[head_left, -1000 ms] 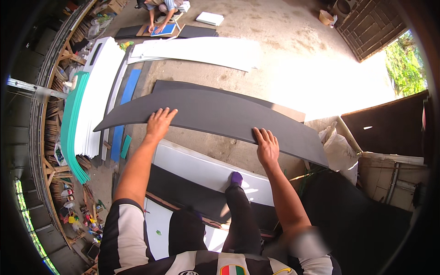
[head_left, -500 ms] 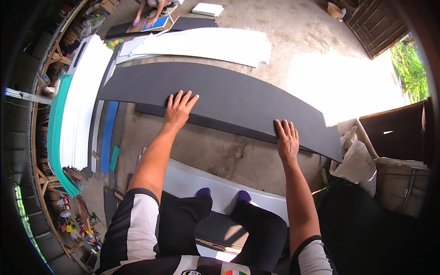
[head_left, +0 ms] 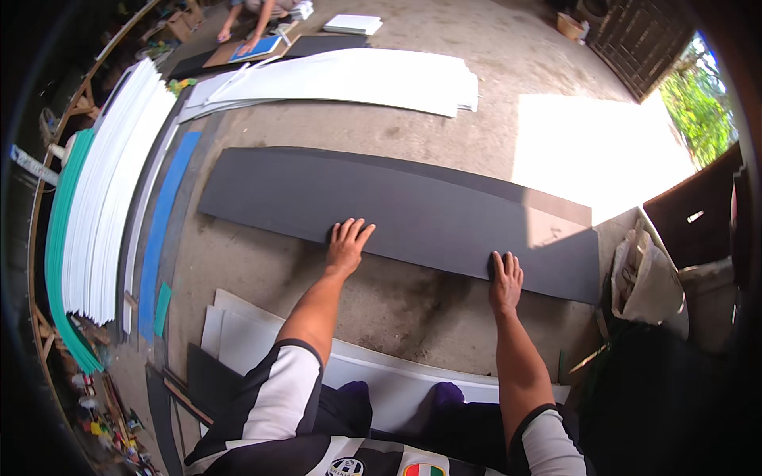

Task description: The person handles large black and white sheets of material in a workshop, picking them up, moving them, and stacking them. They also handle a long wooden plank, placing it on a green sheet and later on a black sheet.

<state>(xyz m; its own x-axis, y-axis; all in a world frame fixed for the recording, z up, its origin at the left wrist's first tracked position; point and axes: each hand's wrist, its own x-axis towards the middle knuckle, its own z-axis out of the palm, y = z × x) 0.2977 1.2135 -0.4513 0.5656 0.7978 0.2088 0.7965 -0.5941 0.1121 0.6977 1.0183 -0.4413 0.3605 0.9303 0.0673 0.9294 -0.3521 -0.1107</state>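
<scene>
Head view: a dark grey sheet (head_left: pixel 397 205) lies lengthwise across the centre of the frame, overlapping a second dark sheet (head_left: pixel 559 208) visible along its upper edge. The left hand (head_left: pixel 347 247) contacts the lower edge of the dark grey sheet at frame centre, fingers spread over its top face. The right hand (head_left: pixel 505 287) contacts the same edge right of centre, fingers slightly parted. Thumb positions are unclear; whether either hand pinches the edge cannot be determined. White sheets (head_left: pixel 357 79) lie at upper centre; a blue strip (head_left: pixel 168 238) lies at left; a whitish bag (head_left: pixel 649 278) stands at right.
</scene>
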